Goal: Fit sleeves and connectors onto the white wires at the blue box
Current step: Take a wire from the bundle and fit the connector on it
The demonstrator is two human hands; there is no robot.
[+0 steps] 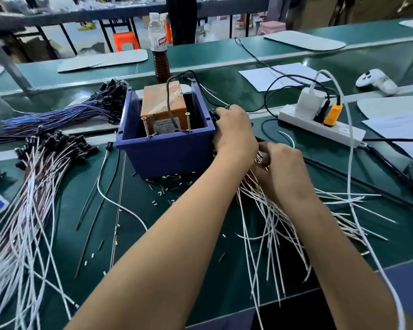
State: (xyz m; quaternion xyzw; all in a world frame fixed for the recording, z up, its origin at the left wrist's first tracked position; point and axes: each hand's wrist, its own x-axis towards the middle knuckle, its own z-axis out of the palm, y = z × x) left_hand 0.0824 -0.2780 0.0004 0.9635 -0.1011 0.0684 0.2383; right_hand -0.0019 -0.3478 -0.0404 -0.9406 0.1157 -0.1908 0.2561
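White wires (270, 225): thin, loose strands fanned beside the square blue box (163, 148)
Left hand (234, 129) grips something black at the box's wall; right hand (280, 167) pinches the wire bundle.

My bench mat (224, 67) is dark green. The box (162, 151) before me is deep blue, holding an orange-brown block (163, 103). White wires (272, 222) fan out, some copper-red near my fingers. The power strip (320, 126) is white, with an orange-yellow plug (333, 114).
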